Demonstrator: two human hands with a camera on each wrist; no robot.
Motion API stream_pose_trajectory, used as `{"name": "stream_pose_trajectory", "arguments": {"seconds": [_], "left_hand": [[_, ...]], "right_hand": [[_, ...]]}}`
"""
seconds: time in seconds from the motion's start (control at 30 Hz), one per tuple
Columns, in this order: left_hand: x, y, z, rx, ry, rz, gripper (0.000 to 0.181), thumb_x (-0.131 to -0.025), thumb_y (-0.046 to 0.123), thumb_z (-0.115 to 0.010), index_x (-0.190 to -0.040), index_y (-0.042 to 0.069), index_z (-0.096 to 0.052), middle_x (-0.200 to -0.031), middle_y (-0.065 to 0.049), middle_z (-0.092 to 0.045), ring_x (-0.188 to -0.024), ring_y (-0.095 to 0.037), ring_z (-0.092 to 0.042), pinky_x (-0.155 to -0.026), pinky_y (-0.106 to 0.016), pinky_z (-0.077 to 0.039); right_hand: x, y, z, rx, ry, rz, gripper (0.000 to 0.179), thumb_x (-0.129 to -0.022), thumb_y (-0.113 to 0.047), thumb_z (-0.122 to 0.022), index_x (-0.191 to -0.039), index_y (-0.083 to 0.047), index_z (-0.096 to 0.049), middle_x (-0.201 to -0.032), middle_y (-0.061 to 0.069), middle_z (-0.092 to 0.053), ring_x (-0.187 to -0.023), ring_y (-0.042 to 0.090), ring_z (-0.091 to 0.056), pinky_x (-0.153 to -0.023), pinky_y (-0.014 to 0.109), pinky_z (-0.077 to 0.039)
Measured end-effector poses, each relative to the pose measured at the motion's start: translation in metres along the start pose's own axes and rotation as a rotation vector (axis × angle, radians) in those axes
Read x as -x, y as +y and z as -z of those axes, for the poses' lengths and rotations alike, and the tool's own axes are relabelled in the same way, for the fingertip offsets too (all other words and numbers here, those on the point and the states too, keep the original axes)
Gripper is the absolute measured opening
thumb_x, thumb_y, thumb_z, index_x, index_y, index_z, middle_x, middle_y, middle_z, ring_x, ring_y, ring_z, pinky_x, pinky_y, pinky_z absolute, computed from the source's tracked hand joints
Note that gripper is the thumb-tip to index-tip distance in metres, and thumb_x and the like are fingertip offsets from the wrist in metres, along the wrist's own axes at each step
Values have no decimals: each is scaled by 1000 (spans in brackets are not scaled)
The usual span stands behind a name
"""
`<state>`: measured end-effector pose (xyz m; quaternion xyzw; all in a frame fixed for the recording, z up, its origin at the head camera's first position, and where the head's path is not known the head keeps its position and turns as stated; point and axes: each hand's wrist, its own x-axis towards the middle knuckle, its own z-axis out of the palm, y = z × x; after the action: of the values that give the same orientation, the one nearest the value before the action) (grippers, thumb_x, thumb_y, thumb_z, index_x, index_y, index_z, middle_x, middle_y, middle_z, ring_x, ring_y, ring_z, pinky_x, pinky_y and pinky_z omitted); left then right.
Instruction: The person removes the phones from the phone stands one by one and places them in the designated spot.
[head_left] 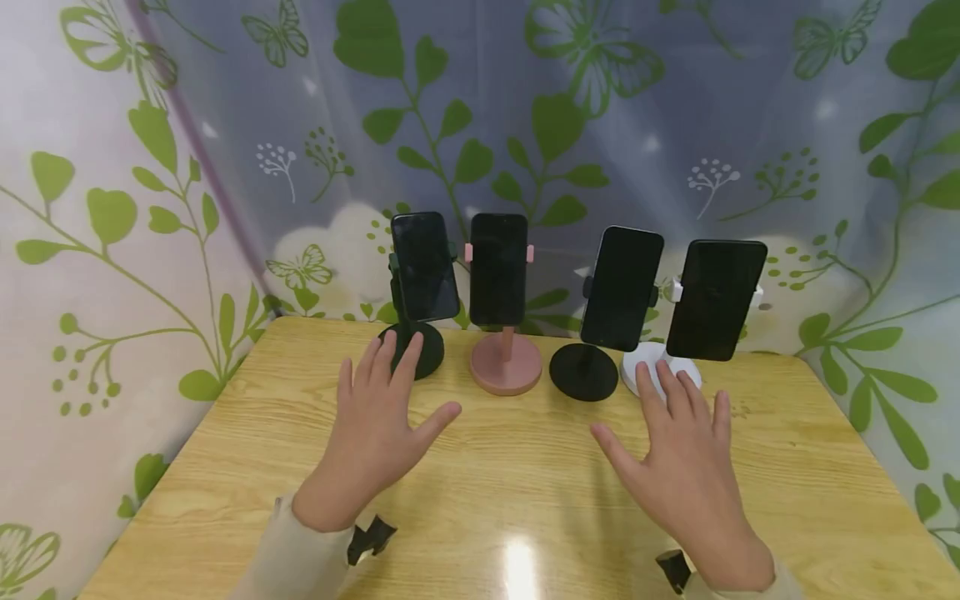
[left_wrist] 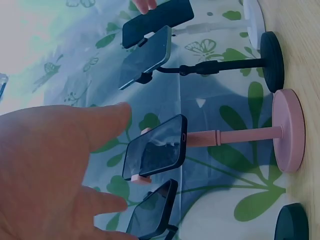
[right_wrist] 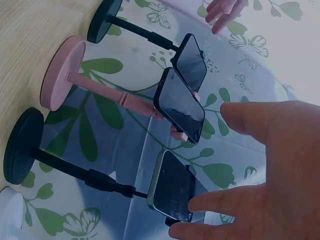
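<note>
1. Phones (head_left: 498,268), 4 in a row, long axes nearly upright, stand on holders (head_left: 506,373) at the tabletop's (head_left: 510,483) far side.
2. Left hand (head_left: 375,429), fingers apart, empty: leftmost phone (head_left: 425,265) lies ahead.
3. Right hand (head_left: 686,467), likewise: nearer the right pair (head_left: 716,300).

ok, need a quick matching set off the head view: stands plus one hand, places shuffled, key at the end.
Things:
1. pink stand
2. white stand
3. left hand
4. black stand

Places, in the head view:
A. far right of the row of stands
B. third from the left in the row
C. second from the left in the row
D. nearest the dark green stand, fingers spread

Pairs: 1-C, 2-A, 3-D, 4-B
</note>
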<state>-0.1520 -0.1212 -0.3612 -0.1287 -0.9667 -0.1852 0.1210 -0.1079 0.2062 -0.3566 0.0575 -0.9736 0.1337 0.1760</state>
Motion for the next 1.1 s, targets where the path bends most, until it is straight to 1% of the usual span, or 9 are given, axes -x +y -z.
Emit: {"name": "stream_pose_trajectory", "arguments": {"seconds": [0.07, 0.13, 0.23, 0.33, 0.47, 0.57, 0.7, 0.9, 1.1], "left_hand": [[-1, -1, 1, 31, 34, -10, 92, -95, 63, -63, -164, 13, -27, -166, -24, -25, -154, -44, -20, -121, -68, -8], [-1, -2, 1, 76, 88, -31, 88, -95, 58, -67, -161, 11, -33, -163, -23, -32, -151, -44, -28, -120, -67, -14], [-2, -3, 1, 149, 198, -81, 76, -95, 47, -74, -154, 7, -45, -153, -21, -45, -142, -42, -40, -117, -62, -28], [-3, -5, 1, 213, 302, -126, 64, -94, 39, -76, -145, 6, -54, -143, -17, -54, -135, -38, -48, -112, -56, -39], [-4, -7, 2, 292, 367, -155, 55, -96, 33, -74, -141, 6, -56, -137, -13, -59, -130, -34, -52, -107, -53, -43], [-4, -10, 3, 343, 390, -160, 53, -97, 30, -74, -140, 6, -57, -136, -12, -60, -129, -33, -53, -107, -52, -43], [-5, -14, 8, 383, 410, -157, 51, -97, 27, -75, -138, 3, -58, -135, -13, -61, -129, -33, -53, -107, -51, -41], [-9, -18, 12, 413, 395, -138, 51, -98, 29, -73, -138, 1, -57, -135, -15, -60, -126, -32, -55, -103, -49, -45], [-25, -33, 20, 578, 359, -64, 48, -103, 32, -67, -139, 4, -54, -129, -12, -61, -120, -28, -58, -100, -48, -49]], "right_hand": [[-1, 0, 0, -6, 20, 14, 84, -94, -57, -66, -153, 0, -45, -157, 29, -38, -142, 53, -32, -114, 77, -7], [0, 0, -1, -14, 43, 26, 81, -94, -54, -69, -150, -1, -48, -155, 29, -41, -141, 52, -35, -114, 77, -11], [1, 0, -2, -42, 100, 57, 74, -92, -47, -73, -146, -1, -54, -150, 28, -47, -138, 48, -41, -114, 75, -17], [1, 0, -2, -75, 173, 102, 64, -89, -38, -78, -139, -2, -61, -143, 26, -54, -134, 43, -48, -112, 73, -25], [-1, -1, -1, -109, 248, 163, 55, -86, -29, -81, -132, -2, -66, -136, 23, -61, -126, 42, -55, -107, 71, -34], [-1, -1, 1, -131, 286, 194, 51, -85, -25, -81, -129, -2, -68, -132, 22, -63, -122, 41, -58, -105, 68, -38], [-1, -3, 3, -162, 323, 205, 48, -85, -21, -81, -127, -1, -69, -128, 19, -65, -119, 40, -59, -102, 63, -42], [-1, -6, 6, -187, 337, 207, 47, -85, -20, -82, -126, -2, -70, -125, 17, -67, -116, 38, -61, -99, 61, -44], [0, -6, 5, -221, 357, 220, 42, -85, -19, -81, -122, -3, -71, -121, 15, -68, -111, 38, -63, -96, 61, -45]]}}
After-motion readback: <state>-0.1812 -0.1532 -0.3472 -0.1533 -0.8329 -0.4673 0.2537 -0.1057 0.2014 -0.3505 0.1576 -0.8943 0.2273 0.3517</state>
